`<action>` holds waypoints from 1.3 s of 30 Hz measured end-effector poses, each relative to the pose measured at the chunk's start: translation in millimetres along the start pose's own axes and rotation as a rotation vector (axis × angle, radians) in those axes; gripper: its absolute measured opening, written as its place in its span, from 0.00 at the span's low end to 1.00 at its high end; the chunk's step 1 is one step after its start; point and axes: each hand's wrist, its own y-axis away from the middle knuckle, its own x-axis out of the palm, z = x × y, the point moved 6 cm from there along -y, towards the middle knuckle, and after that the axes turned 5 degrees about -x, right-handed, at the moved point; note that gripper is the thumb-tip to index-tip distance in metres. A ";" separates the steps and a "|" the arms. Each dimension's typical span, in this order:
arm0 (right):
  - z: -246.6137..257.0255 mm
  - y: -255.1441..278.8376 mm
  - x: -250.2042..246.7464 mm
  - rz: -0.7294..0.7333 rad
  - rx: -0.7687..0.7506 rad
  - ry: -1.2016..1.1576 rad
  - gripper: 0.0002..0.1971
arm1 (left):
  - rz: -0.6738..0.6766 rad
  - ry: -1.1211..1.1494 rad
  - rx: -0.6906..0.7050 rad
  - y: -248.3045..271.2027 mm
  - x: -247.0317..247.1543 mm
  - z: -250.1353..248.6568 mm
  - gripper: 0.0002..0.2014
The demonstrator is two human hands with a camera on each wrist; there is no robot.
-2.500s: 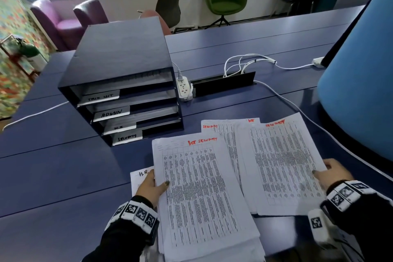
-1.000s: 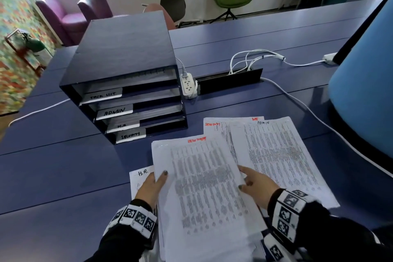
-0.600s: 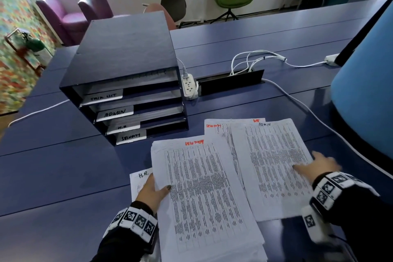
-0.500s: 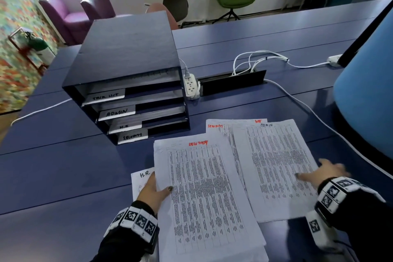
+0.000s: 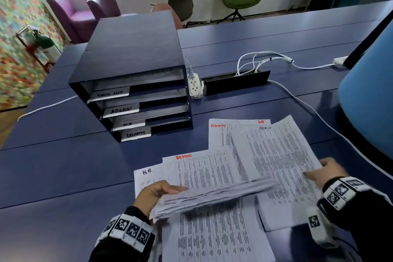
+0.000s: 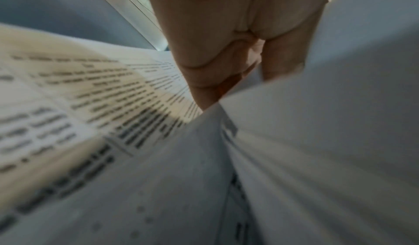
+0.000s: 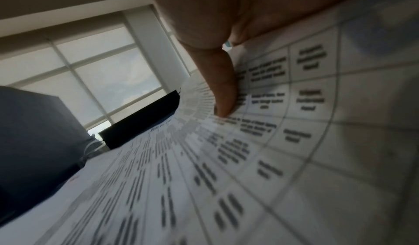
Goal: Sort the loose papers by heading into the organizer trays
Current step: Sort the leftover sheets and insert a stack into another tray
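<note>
At the near edge of the dark blue table [image 5: 53, 166], the left hand [image 5: 156, 194] gripped a thick sheaf of papers [image 5: 212, 194] by its left end, thumb on top and fingers curled beneath, holding the sheaf tilted up off a printed sheet headed ADMIN in red [image 5: 210, 208]. Just left of that sheet, the corner of a page marked H.R. [image 5: 146, 176] showed from under the hand. Toward the near right edge, the right hand [image 5: 325, 173] pinched the right margin of a sheet headed ADMIN in black [image 5: 276, 155], thumb pressed on the print and the page lifted slightly; this sheet overlapped a page headed SECURITY [image 5: 219, 134] lying farther in. Beyond the papers, left of the table's middle, stood a dark four-tray organizer [image 5: 131, 66] with labels reading TASK LIST, ADMIN, H.R. and SECURITY from top to bottom, sheets visible in the upper three trays. A white power strip [image 5: 195, 87] sat touching its right side, beside an open cable hatch [image 5: 236, 82] with white cables [image 5: 263, 59] trailing toward the far right edge.
</note>
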 end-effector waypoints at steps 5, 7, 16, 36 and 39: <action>14.4 0.5 -16.1 -0.015 -0.198 -0.045 0.14 | 0.227 -0.059 0.079 8.4 7.7 -5.2 0.18; 27.8 5.9 -27.1 -0.056 -0.288 -0.105 0.12 | 0.184 -0.151 0.072 13.6 15.7 -12.4 0.14; 92.9 45.8 -54.4 0.044 -0.506 -0.423 0.11 | -0.113 -0.059 0.227 30.9 37.7 -50.5 0.22; 57.6 57.1 57.6 0.147 -0.187 0.152 0.17 | -0.465 -0.721 0.025 0.4 -35.1 -19.0 0.31; 47.6 42.0 47.1 0.107 -0.094 0.114 0.18 | -0.537 -0.766 -0.024 -0.2 -41.6 -10.1 0.33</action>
